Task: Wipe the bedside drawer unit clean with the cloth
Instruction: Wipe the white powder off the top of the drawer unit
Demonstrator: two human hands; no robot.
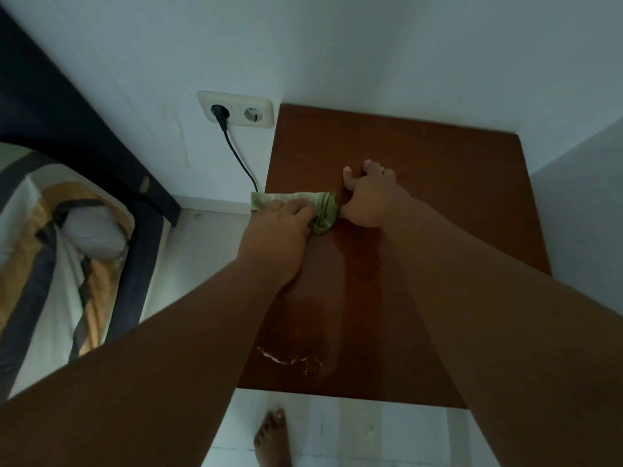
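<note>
Green cloth (323, 210), gripped in my left hand (276, 230); right hand (367, 200) splayed empty on the drawer unit (455, 197); plug cable (236, 153) just beside.

Drawer unit (438, 183) top is showing reddish-brown wood, w/ a darker glossy streak running front to back thru the middle & whitish flecks (286, 360) sitting nr the front edge. Cloth (323, 207) is looking green w/ paler stripes. Wall (337, 45) is reading white w/ a bluish cast. Dbl socket (236, 111) is showing cream; plug (216, 112) & cable (237, 156) are showing black. Bed frame (67, 123) is looking v. dark, navy or black. Bedding (33, 214) is showing white w/ broad mustard-orange & dark grey stripes. Floor (354, 433) is showing pale, off-white.
</note>
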